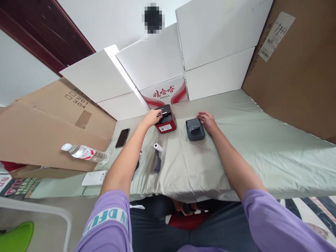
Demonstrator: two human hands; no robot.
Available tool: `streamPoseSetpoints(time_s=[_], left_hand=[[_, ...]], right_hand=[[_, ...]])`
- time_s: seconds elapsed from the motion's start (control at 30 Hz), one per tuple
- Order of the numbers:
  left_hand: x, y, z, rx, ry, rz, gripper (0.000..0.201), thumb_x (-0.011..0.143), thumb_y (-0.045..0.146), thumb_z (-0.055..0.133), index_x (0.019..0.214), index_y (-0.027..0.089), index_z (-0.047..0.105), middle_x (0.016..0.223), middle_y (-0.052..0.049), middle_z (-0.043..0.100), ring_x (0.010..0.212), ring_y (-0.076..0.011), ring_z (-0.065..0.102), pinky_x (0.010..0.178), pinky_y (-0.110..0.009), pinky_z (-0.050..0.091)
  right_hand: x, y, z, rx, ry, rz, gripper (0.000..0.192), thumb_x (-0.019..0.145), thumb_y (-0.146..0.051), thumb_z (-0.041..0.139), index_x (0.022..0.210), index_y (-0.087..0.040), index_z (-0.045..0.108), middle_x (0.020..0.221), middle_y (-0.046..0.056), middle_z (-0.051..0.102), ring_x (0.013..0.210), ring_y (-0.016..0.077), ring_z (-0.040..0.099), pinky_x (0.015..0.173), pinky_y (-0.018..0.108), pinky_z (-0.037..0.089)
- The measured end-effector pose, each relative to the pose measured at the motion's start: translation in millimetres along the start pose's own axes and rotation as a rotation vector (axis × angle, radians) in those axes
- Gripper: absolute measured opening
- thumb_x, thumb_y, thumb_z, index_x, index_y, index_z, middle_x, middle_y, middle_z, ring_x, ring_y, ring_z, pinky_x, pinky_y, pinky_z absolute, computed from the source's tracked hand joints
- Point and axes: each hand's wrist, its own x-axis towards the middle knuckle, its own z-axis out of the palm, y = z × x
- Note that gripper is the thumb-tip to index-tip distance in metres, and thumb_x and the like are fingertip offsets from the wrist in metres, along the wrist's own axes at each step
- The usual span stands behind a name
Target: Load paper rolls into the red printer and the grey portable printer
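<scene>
My left hand [154,117] is at the top of a small boxy red and black device [167,126], its fingers curled onto the black lid. A white label with a square code shows on the device's near side. My right hand [207,121] lies at the far right edge of a dark grey rounded device [194,134], fingers loosely bent and apart, gripping nothing that I can see. A crinkled clear strip lies across that device's top. In front of the red device is a small white paper roll [158,147] with a dark strip [158,163] trailing toward me.
A black phone [122,138], a clear water bottle [86,153] on its side and a white power-bank-like block [93,178] lie to the left. White boxes [154,63] wall off the back; brown cardboard [296,77] stands at the right and left. The table's front edge is near my lap.
</scene>
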Motion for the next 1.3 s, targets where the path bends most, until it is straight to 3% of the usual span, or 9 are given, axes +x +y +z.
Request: streamPoseSetpoints(time_s=[0.23, 0.47, 0.7, 1.13, 1.3], left_hand=[[1.8, 4.4, -8.6, -0.049, -0.059, -0.06, 0.025, 0.09, 0.021, 0.054, 0.113, 0.023, 0.064, 0.122, -0.01, 0.075, 0.115, -0.0283, 0.068, 0.095, -0.037, 0.051], [-10.8, 14.3, -8.3, 0.04, -0.074, -0.037, 0.068, 0.08, 0.009, 0.055, 0.147, 0.018, 0.054, 0.143, -0.009, 0.066, 0.13, -0.028, 0.062, 0.108, -0.035, 0.048], [-1.1, 12.7, -0.6, 0.132, -0.056, -0.053, 0.059, 0.075, 0.008, 0.057, 0.13, 0.024, 0.074, 0.13, -0.009, 0.074, 0.124, -0.0319, 0.066, 0.104, -0.039, 0.052], [-3.9, 15.4, 4.5, 0.085, -0.036, -0.08, 0.056, 0.08, 0.012, 0.059, 0.134, 0.022, 0.072, 0.136, -0.01, 0.071, 0.127, -0.0286, 0.064, 0.11, -0.036, 0.048], [-3.8, 26.9, 2.1, 0.118, -0.056, -0.129, 0.051, 0.081, 0.015, 0.059, 0.128, 0.021, 0.075, 0.126, -0.014, 0.074, 0.12, -0.0306, 0.066, 0.102, -0.038, 0.052]], right_hand=[[1.1, 1.0, -0.4, 0.007, 0.001, 0.004, 0.023, 0.067, -0.019, 0.062, 0.089, -0.021, 0.064, 0.081, 0.001, 0.07, 0.077, 0.0147, 0.069, 0.07, 0.025, 0.052], [2.8, 3.8, -2.4, 0.001, -0.011, -0.015, 0.026, 0.067, -0.022, 0.063, 0.093, -0.019, 0.065, 0.082, 0.001, 0.07, 0.078, 0.0144, 0.07, 0.071, 0.024, 0.053], [1.8, 1.8, 0.9, -0.024, 0.03, 0.003, 0.025, 0.066, -0.018, 0.06, 0.091, -0.019, 0.063, 0.08, 0.001, 0.069, 0.077, 0.0143, 0.07, 0.07, 0.024, 0.053], [1.9, 2.8, 0.2, -0.038, 0.038, -0.025, 0.025, 0.067, -0.018, 0.06, 0.092, -0.018, 0.064, 0.08, 0.001, 0.07, 0.072, 0.0135, 0.068, 0.071, 0.025, 0.052], [2.3, 5.8, -1.4, -0.045, 0.029, -0.043, 0.025, 0.067, -0.019, 0.06, 0.091, -0.019, 0.064, 0.08, 0.0, 0.069, 0.072, 0.0137, 0.068, 0.071, 0.025, 0.052]])
